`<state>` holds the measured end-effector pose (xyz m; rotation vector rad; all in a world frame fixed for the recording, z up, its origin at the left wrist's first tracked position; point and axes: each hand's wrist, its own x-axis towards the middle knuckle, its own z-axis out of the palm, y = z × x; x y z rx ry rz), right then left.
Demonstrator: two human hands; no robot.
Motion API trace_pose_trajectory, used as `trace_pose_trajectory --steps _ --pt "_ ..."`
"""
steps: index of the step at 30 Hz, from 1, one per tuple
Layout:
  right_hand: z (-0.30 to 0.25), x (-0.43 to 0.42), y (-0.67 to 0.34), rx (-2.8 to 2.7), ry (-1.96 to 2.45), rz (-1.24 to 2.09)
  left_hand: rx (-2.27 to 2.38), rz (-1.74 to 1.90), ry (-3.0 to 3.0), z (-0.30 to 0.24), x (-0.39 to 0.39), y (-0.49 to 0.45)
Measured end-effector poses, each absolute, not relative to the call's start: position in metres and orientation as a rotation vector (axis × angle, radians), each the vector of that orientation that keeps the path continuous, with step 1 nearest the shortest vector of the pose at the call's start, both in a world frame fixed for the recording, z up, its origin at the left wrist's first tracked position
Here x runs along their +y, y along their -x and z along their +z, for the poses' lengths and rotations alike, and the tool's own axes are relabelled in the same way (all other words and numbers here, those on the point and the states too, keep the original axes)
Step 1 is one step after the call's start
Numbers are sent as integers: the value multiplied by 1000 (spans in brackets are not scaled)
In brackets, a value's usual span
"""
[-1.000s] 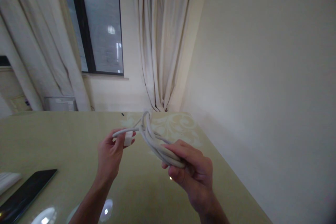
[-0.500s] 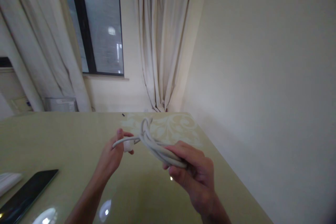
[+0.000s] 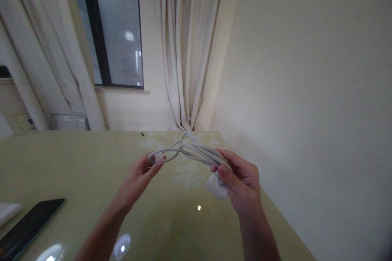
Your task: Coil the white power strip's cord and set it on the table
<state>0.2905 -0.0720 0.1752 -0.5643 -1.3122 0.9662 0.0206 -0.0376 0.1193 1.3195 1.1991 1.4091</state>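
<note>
A coiled white-grey cable [image 3: 196, 152] is stretched between my two hands above the table. My right hand [image 3: 243, 177] is closed around the bundled loops, thumb on the near side. Below those fingers hangs a white blocky plug [image 3: 217, 186], partly covered by the hand. My left hand [image 3: 141, 177] pinches the far left end of the loops, where a small white connector [image 3: 159, 157] shows at the fingertips. Some strands cross in the middle, and one loop rises above the rest.
On the glossy green-beige table [image 3: 92, 171], a black flat device [image 3: 33, 220] lies at left beside a white object [image 3: 8, 212] cut off by the frame. A tiny dark item [image 3: 142, 134] sits near the far edge. A wall [image 3: 306, 89] runs along the right.
My left hand has shifted right and now pinches the cable's left end with its small connector. My right hand has risen slightly and moved right; the white plug now shows beneath it.
</note>
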Motion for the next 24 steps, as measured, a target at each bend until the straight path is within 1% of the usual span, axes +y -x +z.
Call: trace_pose_trajectory --steps 5,11,14,17,19,24 --pt "172 -73 -293 -1394 515 1082 1199 1571 -1217 114 -35 -31" --pt "169 -70 -288 -1334 511 1118 1275 1560 -1229 111 -37 -28" --pt "173 -67 -283 -1233 516 1094 1097 1483 -1177 110 -36 -20" --pt "178 -61 -278 -1070 554 1055 826 1479 -932 108 -31 -13" --pt "179 -56 -276 -982 583 1048 721 1560 -758 108 -26 -11" --pt "177 -44 -283 -838 582 1090 753 1828 -426 114 -20 -3"
